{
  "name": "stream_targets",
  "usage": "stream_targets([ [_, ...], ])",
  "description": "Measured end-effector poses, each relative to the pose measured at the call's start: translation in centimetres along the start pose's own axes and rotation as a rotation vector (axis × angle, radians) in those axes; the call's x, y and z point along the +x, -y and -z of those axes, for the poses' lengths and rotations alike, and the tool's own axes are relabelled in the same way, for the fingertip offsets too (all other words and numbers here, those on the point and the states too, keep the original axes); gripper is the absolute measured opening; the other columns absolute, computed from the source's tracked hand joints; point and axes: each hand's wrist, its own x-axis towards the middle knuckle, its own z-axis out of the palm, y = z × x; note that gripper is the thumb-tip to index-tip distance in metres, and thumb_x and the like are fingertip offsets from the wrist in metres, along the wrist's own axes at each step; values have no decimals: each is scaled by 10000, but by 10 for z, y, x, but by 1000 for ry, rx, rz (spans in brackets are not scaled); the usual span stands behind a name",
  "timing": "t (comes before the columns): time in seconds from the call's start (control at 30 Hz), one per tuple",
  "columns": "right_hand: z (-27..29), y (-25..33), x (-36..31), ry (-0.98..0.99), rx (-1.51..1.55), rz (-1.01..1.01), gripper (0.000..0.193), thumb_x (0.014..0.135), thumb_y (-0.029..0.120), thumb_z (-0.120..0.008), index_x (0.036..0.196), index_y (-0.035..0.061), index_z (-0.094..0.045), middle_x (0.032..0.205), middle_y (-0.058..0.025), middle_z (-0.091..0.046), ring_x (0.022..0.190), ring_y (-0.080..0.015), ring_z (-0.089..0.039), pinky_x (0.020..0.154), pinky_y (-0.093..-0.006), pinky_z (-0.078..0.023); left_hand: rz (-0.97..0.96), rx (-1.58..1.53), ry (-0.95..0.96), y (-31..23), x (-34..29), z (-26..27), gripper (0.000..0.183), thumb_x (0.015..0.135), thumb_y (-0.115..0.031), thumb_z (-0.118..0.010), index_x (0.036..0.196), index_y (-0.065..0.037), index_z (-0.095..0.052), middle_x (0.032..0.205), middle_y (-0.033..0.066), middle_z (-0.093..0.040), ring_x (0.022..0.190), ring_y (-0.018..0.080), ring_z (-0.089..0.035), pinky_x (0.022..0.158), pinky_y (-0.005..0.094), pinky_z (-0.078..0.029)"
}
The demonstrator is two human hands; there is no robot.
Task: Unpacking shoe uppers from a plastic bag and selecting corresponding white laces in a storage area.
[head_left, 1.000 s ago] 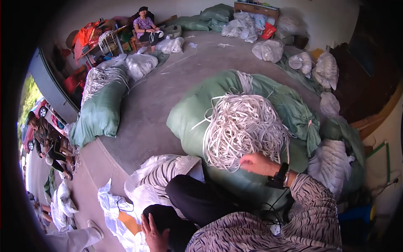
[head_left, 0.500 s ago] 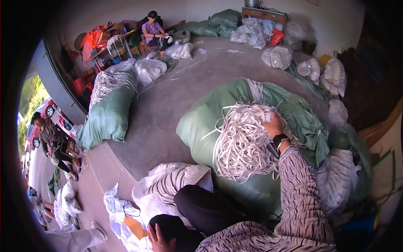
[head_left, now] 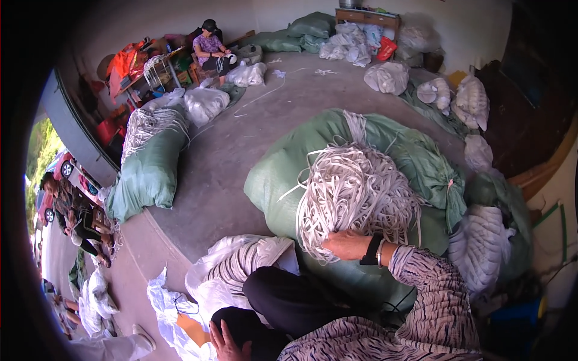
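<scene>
A large tangled heap of white flat cords (head_left: 355,192) lies on top of a bulging green woven sack (head_left: 274,174). My right hand (head_left: 348,245), with a dark band and a bracelet at the wrist, is at the heap's near lower edge. Its fingers are bent into the cords and closed on some strands; the fingertips are partly hidden. My left hand (head_left: 229,344) rests on my dark-trousered knee, fingers apart and holding nothing. Beside my knee lies an open white bag (head_left: 226,256) of bundled cords.
Another green sack (head_left: 147,171) topped with cords stands at the left. White bags (head_left: 385,78) line the far right, and a bundle of white cords (head_left: 480,246) lies right of my arm. A seated person (head_left: 211,48) works at the back; another person (head_left: 75,210) sits at the left.
My right hand has moved from the heap's far right side down to its near edge, toward me. The cords on the right now spread further over the sack. My left hand stays on the knee.
</scene>
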Motion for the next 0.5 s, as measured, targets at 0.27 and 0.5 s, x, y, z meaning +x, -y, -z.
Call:
stream_targets([
  [0.27, 71, -46, 12, -855, 101, -313, 214, 800, 197, -636, 945, 62, -554, 873, -143, -599, 794, -353, -591, 670, -436, -466, 135, -21, -20, 15, -10, -15, 856, 645, -144, -760, 1380, -98, -322, 1448, 235, -209, 1298, 431, -270, 1012, 466, -354],
  [0.5, 39, -158, 9, -516, 108, -732, 740, 714, 316, -706, 1300, -11, -395, 1259, -239, -497, 1151, -411, -477, 938, -417, -406, 113, -33, 80, 5, -22, -7, 806, 660, -208, -757, 1365, -132, -373, 1462, 237, -169, 1314, 431, -250, 1025, 456, -348],
])
